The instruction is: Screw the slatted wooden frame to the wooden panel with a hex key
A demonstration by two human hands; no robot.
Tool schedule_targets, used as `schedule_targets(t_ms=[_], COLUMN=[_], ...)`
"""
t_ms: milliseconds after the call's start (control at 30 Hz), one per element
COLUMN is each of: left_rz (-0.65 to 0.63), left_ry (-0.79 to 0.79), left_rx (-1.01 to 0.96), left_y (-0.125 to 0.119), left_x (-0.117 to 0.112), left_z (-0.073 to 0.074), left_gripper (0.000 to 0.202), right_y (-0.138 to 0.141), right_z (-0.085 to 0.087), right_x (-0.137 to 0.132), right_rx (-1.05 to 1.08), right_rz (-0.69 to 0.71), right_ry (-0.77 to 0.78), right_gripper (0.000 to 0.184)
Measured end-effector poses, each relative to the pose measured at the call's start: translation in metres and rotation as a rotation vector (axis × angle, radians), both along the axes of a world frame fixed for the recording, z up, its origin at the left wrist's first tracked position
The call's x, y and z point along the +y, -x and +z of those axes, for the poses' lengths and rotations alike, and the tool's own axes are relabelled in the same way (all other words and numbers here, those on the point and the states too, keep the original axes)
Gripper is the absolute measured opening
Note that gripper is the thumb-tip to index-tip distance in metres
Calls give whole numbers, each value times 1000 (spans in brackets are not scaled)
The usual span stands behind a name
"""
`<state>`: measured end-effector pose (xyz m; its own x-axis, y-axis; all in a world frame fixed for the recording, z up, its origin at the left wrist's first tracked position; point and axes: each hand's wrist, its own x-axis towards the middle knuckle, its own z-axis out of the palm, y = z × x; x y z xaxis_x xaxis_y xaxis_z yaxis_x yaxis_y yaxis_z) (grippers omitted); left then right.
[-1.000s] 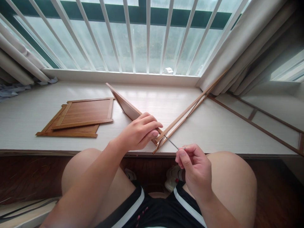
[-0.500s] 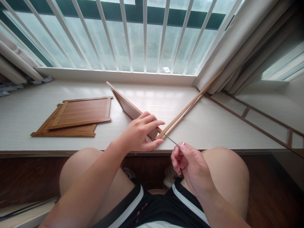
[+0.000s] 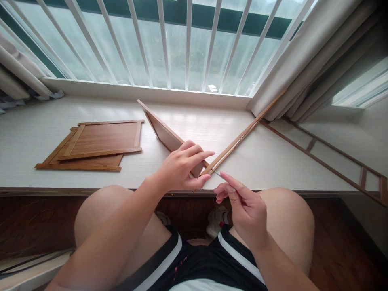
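Observation:
My left hand [image 3: 185, 166] is around the near end of a framed wooden panel [image 3: 169, 140] that stands on edge, slanting away to the left. Its index finger and thumb reach toward the joint with a long wooden ladder-like frame [image 3: 239, 139], which runs up to the right. Pinched in the fingers of my right hand [image 3: 242, 202] is a thin metal hex key [image 3: 217, 174]. Its tip meets the frame's near end, by the panel's corner. The far part of the key is hidden by my hand.
Two more framed wooden panels [image 3: 103, 139] lie overlapping on the white sill [image 3: 75, 107] at left. A brown ladder-like frame [image 3: 309, 149] extends at right. Curtains [image 3: 291, 52] hang at both sides, and white window bars [image 3: 188, 48] stand behind. My knees are against the sill's front edge.
My right hand has changed its hold on the hex key: the index finger now stretches along it, nearer the joint. My left hand and the panel stay together; the view has shifted slightly.

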<state>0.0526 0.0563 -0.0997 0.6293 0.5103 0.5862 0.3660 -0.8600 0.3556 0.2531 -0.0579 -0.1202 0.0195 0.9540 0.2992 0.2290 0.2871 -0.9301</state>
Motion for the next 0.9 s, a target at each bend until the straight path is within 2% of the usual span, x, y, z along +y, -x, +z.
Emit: schedule_targets(t_ms=[133,233,400,600,733,900], left_rz=[7,9,10,4,4,-15], left_ry=[-7,-8,-5,1,13,21], left_rx=[-15,-13,-12,-20,8,46], left_y=[-1,-1,-1,-1,-1,3], left_x=[0,-1,0,-1,-2,-1], left_z=[0,0,0,-2,0,4], left_gripper=[50,50,51,52,53,55], right_y=[4,5,4,0,-3,-7], right_z=[2,8,17,26,26,15], right_x=[-2,-2,1,1,0,0], right_rx=[336,491,561,578,491,26], right_rz=[102,166,100,154,108,-21], right_ry=[135,192,350,507,486,272], right_gripper=[34,32,25,26,19,24])
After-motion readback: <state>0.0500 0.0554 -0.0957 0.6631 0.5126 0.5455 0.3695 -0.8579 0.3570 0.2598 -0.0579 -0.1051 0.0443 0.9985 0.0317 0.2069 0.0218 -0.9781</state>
